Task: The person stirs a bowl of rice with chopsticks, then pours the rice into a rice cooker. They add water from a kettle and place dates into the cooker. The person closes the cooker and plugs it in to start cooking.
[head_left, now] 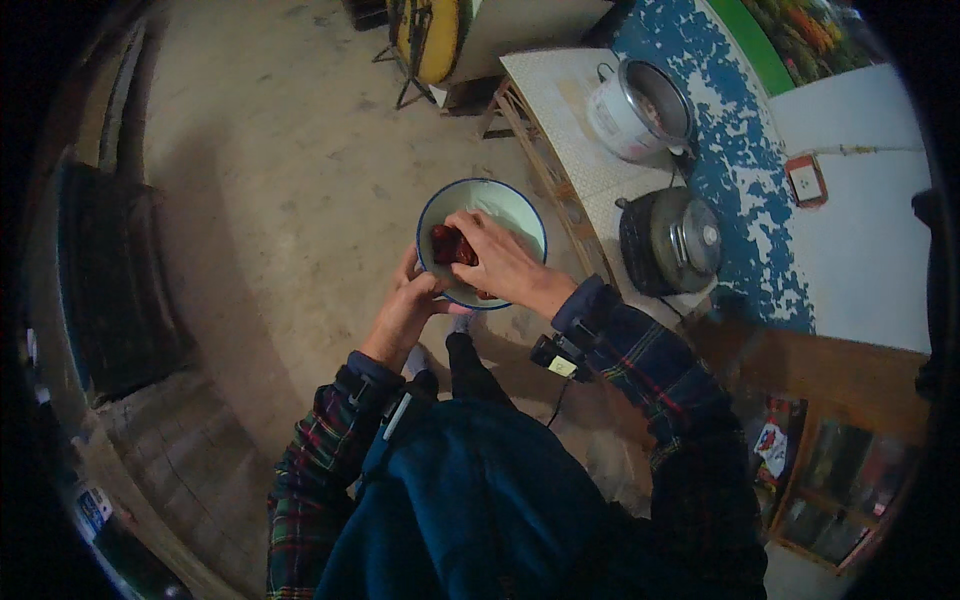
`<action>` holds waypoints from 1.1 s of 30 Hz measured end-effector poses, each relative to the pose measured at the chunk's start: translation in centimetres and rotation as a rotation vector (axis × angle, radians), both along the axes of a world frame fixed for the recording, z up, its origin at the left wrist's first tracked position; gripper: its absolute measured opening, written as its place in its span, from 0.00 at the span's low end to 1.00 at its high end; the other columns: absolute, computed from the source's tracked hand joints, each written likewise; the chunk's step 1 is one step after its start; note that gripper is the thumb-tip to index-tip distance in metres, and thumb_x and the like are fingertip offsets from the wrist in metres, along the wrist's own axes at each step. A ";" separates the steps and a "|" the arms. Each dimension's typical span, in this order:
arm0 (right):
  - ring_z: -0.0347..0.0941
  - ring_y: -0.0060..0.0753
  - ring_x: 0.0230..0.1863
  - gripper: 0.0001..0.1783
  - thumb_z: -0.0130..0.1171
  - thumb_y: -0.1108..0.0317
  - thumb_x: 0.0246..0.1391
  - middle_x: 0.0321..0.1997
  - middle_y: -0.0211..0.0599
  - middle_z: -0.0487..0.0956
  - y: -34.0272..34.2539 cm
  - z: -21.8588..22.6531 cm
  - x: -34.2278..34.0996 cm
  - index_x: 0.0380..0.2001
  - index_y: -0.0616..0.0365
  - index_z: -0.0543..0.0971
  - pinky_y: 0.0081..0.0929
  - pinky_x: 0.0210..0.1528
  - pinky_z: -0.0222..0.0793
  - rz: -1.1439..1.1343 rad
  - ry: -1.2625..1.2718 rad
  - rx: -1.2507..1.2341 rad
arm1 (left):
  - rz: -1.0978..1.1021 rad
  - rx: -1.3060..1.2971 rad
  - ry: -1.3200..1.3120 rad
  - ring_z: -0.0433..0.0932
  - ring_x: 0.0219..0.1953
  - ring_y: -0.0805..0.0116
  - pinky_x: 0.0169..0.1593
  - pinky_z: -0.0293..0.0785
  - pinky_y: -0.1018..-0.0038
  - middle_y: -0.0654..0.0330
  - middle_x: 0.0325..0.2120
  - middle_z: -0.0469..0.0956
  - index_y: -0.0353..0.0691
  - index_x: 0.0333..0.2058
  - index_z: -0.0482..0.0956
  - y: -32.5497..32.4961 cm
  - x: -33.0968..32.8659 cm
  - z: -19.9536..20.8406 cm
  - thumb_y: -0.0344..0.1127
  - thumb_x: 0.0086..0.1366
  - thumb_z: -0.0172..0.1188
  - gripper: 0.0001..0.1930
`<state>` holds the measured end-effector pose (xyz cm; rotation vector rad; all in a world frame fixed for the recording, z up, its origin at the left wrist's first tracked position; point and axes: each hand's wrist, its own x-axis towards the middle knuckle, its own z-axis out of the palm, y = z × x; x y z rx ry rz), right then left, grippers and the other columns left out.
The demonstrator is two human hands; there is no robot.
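- In the head camera's view, a person in plaid sleeves [650, 365] held a pale bowl [522, 208] with a dark blue rim in front of the body, over a bare floor [270, 130].
- The left hand [408, 300] grasped the bowl at its near left side, the thumb toward the rim.
- The right hand [497, 262] reached into the bowl, thumb and fingers closed around glossy dark red pieces [447, 243]; the pieces lay mostly at the bowl's left side, partly hidden by that hand.
- To the right, a table [572, 80] with a pale patterned cover bore a white pot [612, 118], its side marked with faint print too blurred to read.
- Nearer on the same table stood a dark cooker [645, 240] under a glass lid [697, 232].
- A yellow label [562, 367] showed on a small black device [545, 350] beside the right sleeve, its lettering too small to make out.
- On the wall beyond the table, a small white plate in a reddish frame [806, 181] sat below a colorful picture [815, 35].
- At lower right, a red-and-white package [771, 447] stood beside a glass-paned wooden cabinet [800, 500]; its printing was unclear.
- At lower left, a blue-and-white label [94, 508] was likewise illegible.
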<state>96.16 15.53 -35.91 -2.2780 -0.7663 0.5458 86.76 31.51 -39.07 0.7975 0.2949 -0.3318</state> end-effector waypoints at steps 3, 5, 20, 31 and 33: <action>0.69 0.59 0.53 0.30 0.60 0.65 0.49 0.51 0.52 0.70 0.0 -0.5 0.8 0.56 0.54 0.65 0.45 0.53 0.70 0.120 0.016 -0.061 | 0.049 0.026 -0.008 0.76 0.49 0.62 0.42 0.82 0.68 0.54 0.53 0.70 0.43 0.65 0.57 -0.1 0.0 0.0 0.34 0.59 0.56 0.34; 0.70 0.59 0.52 0.31 0.61 0.63 0.49 0.52 0.53 0.70 -0.2 -0.5 1.3 0.56 0.54 0.64 0.46 0.51 0.70 0.113 -0.063 0.017 | 0.050 0.027 0.080 0.76 0.49 0.62 0.41 0.82 0.69 0.54 0.53 0.70 0.43 0.64 0.57 -0.3 0.4 -0.2 0.34 0.59 0.55 0.34; 0.74 0.63 0.39 0.20 0.60 0.63 0.51 0.46 0.49 0.70 -6.3 1.6 8.5 0.46 0.55 0.69 0.54 0.39 0.71 0.143 -0.307 -0.024 | 0.044 0.037 -0.074 0.77 0.48 0.62 0.41 0.83 0.66 0.56 0.52 0.71 0.43 0.65 0.57 -6.4 8.9 -0.9 0.37 0.58 0.56 0.35; 0.69 0.51 0.52 0.20 0.62 0.60 0.50 0.48 0.43 0.69 -10.2 1.9 12.0 0.46 0.53 0.73 0.50 0.43 0.72 0.082 -0.499 -0.035 | 0.004 0.024 -0.023 0.78 0.46 0.62 0.40 0.84 0.67 0.53 0.52 0.71 0.42 0.64 0.58 -9.3 13.1 0.0 0.35 0.58 0.54 0.34; 0.70 0.52 0.50 0.19 0.62 0.60 0.49 0.47 0.43 0.69 -10.2 0.7 12.4 0.44 0.54 0.73 0.51 0.43 0.72 0.113 -0.383 -0.045 | 0.011 -0.001 -0.008 0.78 0.46 0.63 0.40 0.84 0.67 0.53 0.51 0.71 0.41 0.64 0.58 -9.6 14.0 -0.3 0.34 0.58 0.53 0.33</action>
